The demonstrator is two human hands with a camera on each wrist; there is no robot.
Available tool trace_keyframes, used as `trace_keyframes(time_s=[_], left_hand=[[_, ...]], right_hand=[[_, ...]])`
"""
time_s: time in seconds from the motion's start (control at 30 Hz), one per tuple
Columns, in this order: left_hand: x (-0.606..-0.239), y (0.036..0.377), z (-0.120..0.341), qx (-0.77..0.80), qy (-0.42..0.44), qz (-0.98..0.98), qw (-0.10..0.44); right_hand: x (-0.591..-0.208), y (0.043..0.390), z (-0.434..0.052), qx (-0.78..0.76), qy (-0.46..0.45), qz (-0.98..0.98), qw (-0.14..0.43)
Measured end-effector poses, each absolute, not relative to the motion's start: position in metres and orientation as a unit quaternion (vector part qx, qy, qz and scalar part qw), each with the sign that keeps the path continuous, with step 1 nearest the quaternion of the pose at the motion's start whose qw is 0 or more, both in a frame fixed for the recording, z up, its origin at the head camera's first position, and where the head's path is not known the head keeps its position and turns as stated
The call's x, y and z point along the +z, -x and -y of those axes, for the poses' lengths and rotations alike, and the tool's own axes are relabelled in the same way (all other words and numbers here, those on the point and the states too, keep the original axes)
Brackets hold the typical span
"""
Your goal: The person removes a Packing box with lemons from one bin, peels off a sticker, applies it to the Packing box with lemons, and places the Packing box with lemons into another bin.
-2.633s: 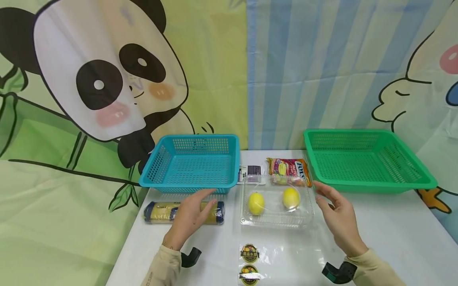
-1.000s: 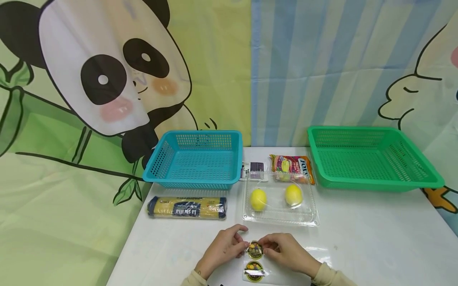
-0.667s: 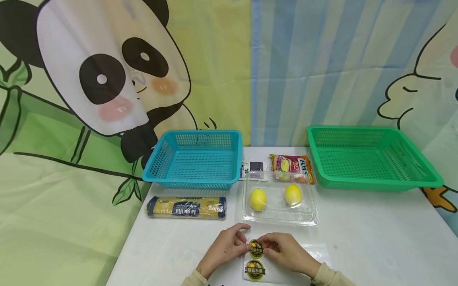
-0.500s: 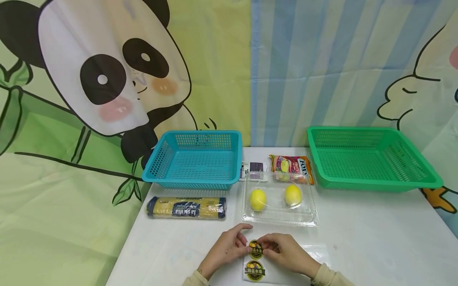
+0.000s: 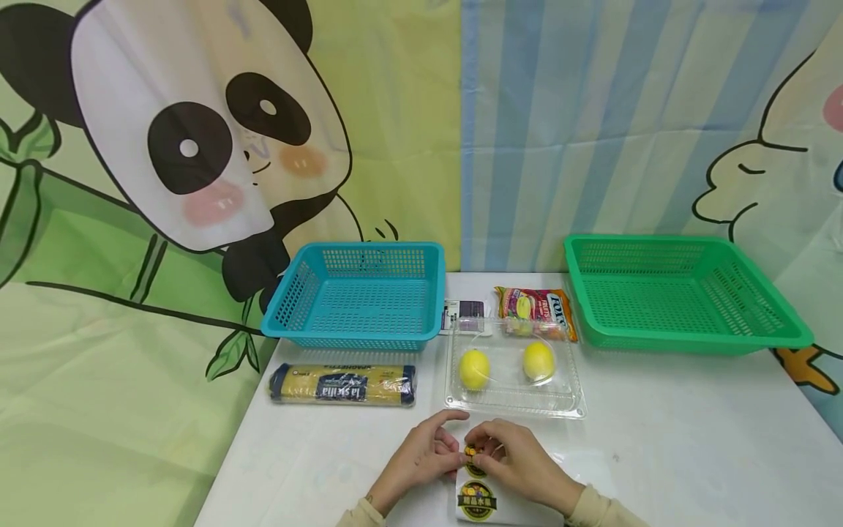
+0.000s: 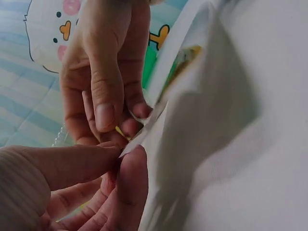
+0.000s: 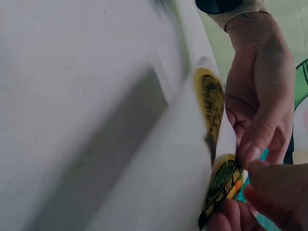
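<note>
Both hands meet over a clear-white sheet (image 5: 514, 512) of round black-and-gold stickers at the table's front. My left hand (image 5: 418, 457) pinches the sheet's left edge between thumb and forefinger. From the other side my right hand (image 5: 523, 462) pinches at the upper sticker (image 7: 222, 185), its fingers covering part of it. In the right wrist view the sheet is lifted and bent. The lower sticker (image 5: 477, 501) lies flat on the sheet. Just behind the hands stands a clear plastic clamshell box (image 5: 514, 402) with two yellow lemons (image 5: 474, 369) in it.
A spaghetti packet (image 5: 342, 385) lies left, before a blue basket (image 5: 356, 340). A green basket (image 5: 691, 341) stands back right. Between the baskets lie a candy bag (image 5: 536, 307) and a white-and-purple packet (image 5: 466, 311), behind the box.
Both hands came down from beside the clamshell box and spaghetti packet to the sticker sheet. Most recently my right fingers shifted left over the upper sticker, and the sheet moved slightly right.
</note>
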State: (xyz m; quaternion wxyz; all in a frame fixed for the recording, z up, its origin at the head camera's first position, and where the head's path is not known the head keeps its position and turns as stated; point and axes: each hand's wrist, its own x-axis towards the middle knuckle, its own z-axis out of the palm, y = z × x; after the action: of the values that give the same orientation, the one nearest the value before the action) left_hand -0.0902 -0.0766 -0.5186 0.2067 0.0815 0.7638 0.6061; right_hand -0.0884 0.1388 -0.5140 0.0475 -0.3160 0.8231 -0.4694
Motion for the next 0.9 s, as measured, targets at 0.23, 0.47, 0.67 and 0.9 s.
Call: trace_keyframes(time_s=[0.23, 0.47, 0.67, 0.9], left_hand=[[-0.5195, 0.0913, 0.0723, 0.661, -0.061, -0.706, 0.245], [-0.5182, 0.0928, 0.0722, 0.673, -0.048, -0.696, 0.246], [-0.5190, 0.0911, 0.0716, 0.680, -0.051, -0.685, 0.254], [-0.5221, 0.0894, 0.0702, 0.689, -0.047, -0.683, 0.240]], right_hand=[[-0.5097, 0.0872, -0.1302, -0.450, 0.304, -0.838, 0.054], [-0.5088, 0.0862, -0.1281, -0.429, 0.306, -0.849, 0.034], [-0.5107, 0.0822, -0.1294, -0.424, 0.304, -0.852, 0.033], [-0.5117, 0.0784, -0.1316, -0.429, 0.315, -0.846, 0.037]])
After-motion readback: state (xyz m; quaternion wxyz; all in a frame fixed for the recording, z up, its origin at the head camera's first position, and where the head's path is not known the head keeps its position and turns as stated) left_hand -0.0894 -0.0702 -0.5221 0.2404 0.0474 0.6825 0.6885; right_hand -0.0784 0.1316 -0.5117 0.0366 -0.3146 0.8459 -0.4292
